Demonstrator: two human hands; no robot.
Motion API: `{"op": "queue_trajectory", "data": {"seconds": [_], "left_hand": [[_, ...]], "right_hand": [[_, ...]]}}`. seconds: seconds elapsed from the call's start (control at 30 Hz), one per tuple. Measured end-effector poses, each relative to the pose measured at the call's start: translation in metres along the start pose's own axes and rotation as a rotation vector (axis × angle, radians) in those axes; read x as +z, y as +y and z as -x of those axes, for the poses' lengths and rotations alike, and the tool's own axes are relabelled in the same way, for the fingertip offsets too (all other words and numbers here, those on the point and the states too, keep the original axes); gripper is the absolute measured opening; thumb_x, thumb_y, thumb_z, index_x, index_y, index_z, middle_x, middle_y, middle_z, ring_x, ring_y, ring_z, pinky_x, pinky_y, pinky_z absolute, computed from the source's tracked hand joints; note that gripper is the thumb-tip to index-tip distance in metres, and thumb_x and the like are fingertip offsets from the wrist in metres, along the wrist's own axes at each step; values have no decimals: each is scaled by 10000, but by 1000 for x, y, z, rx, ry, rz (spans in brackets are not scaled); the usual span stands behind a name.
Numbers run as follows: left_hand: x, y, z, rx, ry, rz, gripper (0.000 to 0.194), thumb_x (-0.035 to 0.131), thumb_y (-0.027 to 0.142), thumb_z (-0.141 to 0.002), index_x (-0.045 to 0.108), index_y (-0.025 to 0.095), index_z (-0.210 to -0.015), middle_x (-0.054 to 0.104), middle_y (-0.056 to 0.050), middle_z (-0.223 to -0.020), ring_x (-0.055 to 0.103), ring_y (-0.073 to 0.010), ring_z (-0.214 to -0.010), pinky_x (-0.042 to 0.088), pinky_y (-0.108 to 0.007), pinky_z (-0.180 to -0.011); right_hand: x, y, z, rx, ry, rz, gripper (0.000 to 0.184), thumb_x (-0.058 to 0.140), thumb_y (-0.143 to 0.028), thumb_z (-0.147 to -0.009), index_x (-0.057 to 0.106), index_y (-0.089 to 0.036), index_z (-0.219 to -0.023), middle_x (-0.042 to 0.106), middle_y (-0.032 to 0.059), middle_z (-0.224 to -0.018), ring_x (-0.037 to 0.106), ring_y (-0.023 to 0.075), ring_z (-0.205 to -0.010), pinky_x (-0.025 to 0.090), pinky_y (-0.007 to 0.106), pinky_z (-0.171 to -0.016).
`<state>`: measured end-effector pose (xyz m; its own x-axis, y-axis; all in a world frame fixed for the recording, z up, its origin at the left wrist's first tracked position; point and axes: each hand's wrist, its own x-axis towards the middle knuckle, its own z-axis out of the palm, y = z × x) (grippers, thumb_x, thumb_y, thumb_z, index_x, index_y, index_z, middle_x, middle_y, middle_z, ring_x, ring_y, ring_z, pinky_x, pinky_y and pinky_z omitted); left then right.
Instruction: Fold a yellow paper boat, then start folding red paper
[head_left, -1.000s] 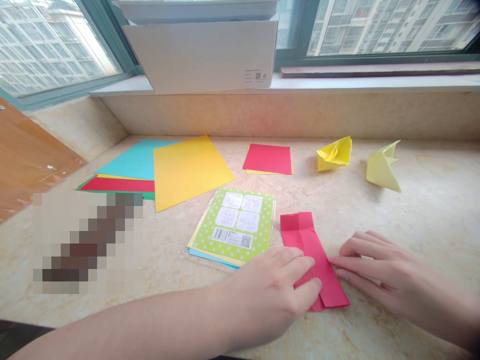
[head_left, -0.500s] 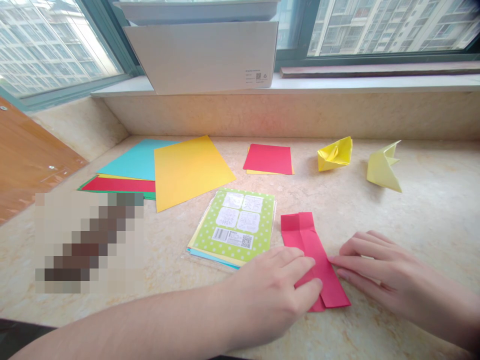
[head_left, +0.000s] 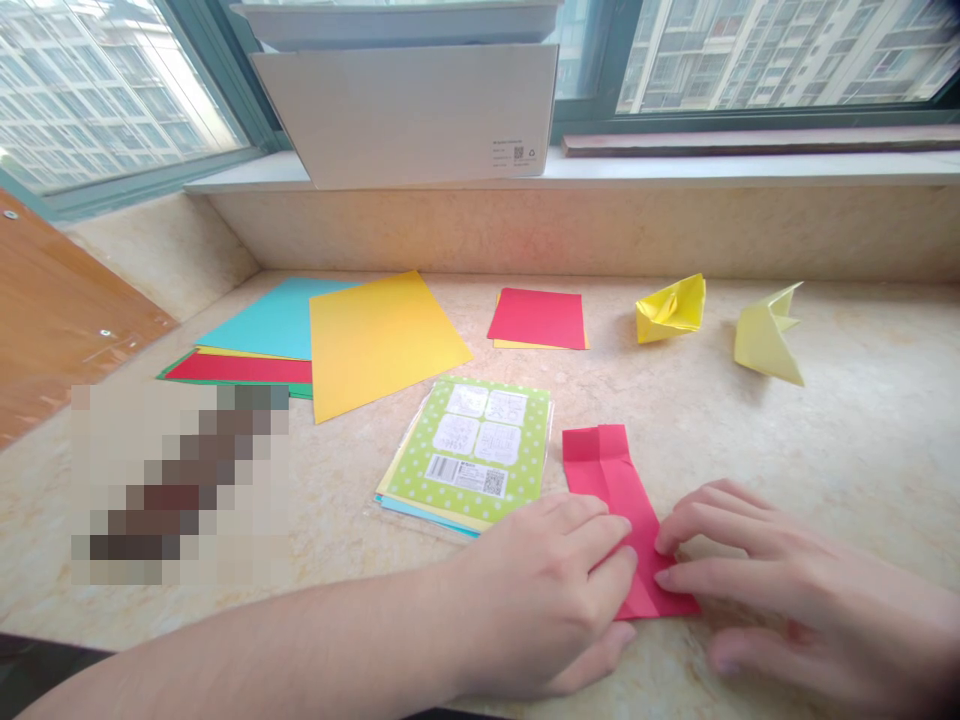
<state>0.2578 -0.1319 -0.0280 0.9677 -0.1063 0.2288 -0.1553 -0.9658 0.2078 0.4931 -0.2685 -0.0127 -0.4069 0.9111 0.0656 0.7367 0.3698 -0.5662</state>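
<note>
A strip of folded red paper [head_left: 613, 470] lies on the countertop with creases along it and a folded band at its far end. My left hand [head_left: 551, 590] presses its bent fingers onto the strip's left side, holding it down, and its thumb rests by the near edge. On the other side, my right hand [head_left: 780, 580] has its fingers apart, with two fingertips touching the strip's right edge. Its thumb is spread off the paper. Part of the strip is hidden under my left fingers.
Beside my left hand lies a green dotted paper packet [head_left: 487, 440]. Large coloured sheets [head_left: 386, 340] and small red squares [head_left: 536, 318] lie farther back. A yellow folded paper piece [head_left: 670, 310] and a pale yellow one [head_left: 766, 338] stand back right. A white box [head_left: 412, 115] occupies the sill.
My right hand has opened, its thumb moving down away from the fingers, and its fingertips have shifted onto the strip's edge. My left thumb has moved toward me, off the paper.
</note>
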Motion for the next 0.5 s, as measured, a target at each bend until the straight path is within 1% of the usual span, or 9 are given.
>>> {"op": "queue_trajectory", "data": {"seconds": [0.1, 0.17, 0.3, 0.4, 0.47, 0.5], "left_hand": [[1, -1, -1, 13, 27, -4, 288, 507, 313, -1016, 634, 87, -1143, 685, -169, -1110, 620, -276, -1103, 528, -409, -951], [3, -2, -2, 28, 54, 0, 244, 495, 274, -1022, 638, 96, -1109, 698, -151, -1067, 637, -252, -1059, 537, -389, -934], [5, -5, -4, 36, 97, 13, 200, 455, 195, -1035, 637, 111, -1031, 712, -105, -951, 662, -211, -953, 563, -352, -873], [5, -6, -4, 26, 102, 20, 223, 405, 112, -1036, 628, 116, -1037, 708, -80, -894, 669, -187, -892, 574, -318, -819], [5, -7, -3, 17, 114, 26, 247, 383, 90, -1037, 617, 113, -1111, 714, -79, -906, 675, -179, -891, 576, -305, -808], [5, -7, -3, 12, 124, 30, 256, 380, 93, -1040, 609, 111, -1151, 716, -81, -915, 678, -177, -895, 576, -300, -806]], "right_hand": [[4, 2, 0, 7, -54, 20, 252, 628, -233, -958, 710, -332, -1175, 711, 42, -1070, 680, 238, -990, 561, 408, -887], [7, 3, 0, 2, -65, 43, 278, 594, -182, -964, 696, -310, -1188, 708, 48, -1077, 675, 230, -994, 556, 404, -898], [11, 6, 2, 0, 34, 73, 305, 575, -136, -962, 681, -279, -1209, 718, 52, -1076, 681, 212, -980, 559, 385, -891], [13, 8, 2, 2, 75, 52, 291, 628, -203, -960, 680, -276, -1237, 736, 52, -1061, 696, 216, -972, 572, 372, -865], [13, 9, 1, -14, 86, 37, 295, 684, -283, -945, 686, -276, -1240, 745, 50, -1041, 705, 220, -952, 578, 370, -853], [14, 9, 0, -21, 91, 37, 275, 686, -291, -946, 694, -273, -1221, 746, 47, -1019, 707, 216, -929, 579, 362, -840]]}}
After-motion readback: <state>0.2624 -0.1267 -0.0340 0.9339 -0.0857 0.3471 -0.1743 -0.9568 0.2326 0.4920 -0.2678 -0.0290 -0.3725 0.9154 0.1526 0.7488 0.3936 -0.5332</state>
